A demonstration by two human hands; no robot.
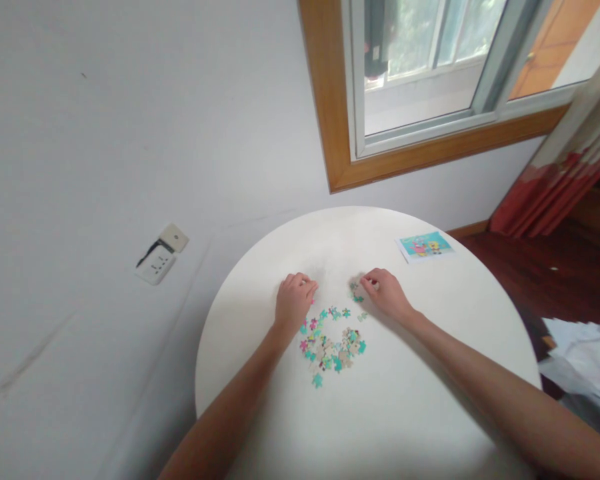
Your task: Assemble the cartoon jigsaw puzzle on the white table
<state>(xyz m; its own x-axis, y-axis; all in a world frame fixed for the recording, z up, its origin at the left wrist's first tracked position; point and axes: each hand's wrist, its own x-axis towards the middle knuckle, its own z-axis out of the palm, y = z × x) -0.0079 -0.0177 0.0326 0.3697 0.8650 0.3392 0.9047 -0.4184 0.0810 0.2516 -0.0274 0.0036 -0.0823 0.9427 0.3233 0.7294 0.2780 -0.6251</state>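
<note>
On a round white worktop, a person's two bare hands reach forward, set apart, over the far side of some loose jigsaw pieces. The right hand is turned inward, its grip narrow, with thumb and fingertips drawn close together. A small cluster of pieces lies just to the left of that grip, right by the fingertips; this is clearly the nearer hand, with the left hand across a bare gap on the cluster's other side. The left hand's grip is low and bent, fingers curled, and a spot of pink shows just beside its fingertips. The pieces are small and soft in focus, so whether either grip holds one cannot be told. The loose jigsaw pieces lie nearer the body than both grips: to the right of the left one, to the left of the right one. They form a rough, broken ring of turquoise, pink and beige, with no clear long axis. A picture card lies flat beyond the right grip, farther to the right.
</note>
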